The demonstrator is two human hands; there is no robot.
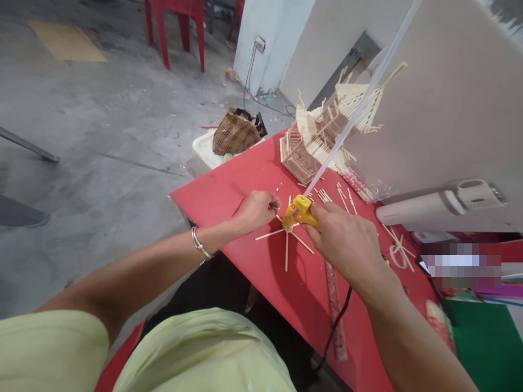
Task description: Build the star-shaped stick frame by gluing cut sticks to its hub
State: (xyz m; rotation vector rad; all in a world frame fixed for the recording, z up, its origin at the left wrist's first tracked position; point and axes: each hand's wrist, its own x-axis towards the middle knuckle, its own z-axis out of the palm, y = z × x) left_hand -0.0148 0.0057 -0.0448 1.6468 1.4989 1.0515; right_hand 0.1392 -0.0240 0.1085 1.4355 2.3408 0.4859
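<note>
My right hand [347, 245] is wrapped round a yellow glue gun [300, 211], with a long translucent glue stick [359, 106] rising from its back end. The gun's nozzle points down at the middle of a star-shaped frame of thin wooden sticks [286, 250] lying flat on the red table. Just beyond the gun, my left hand [259, 211] is closed in a pinch beside one of the star's arms. Whether a stick is between those fingertips cannot be made out. The gun covers part of the star's centre.
A tiered stick-built model [302, 152] stands at the back of the red table [229, 190]. Loose cut sticks [347, 198], a ruler [335, 310], a white tumbler [425, 207] and another stick star [398, 245] lie to the right. The gun's black cord [337, 324] hangs over the near edge.
</note>
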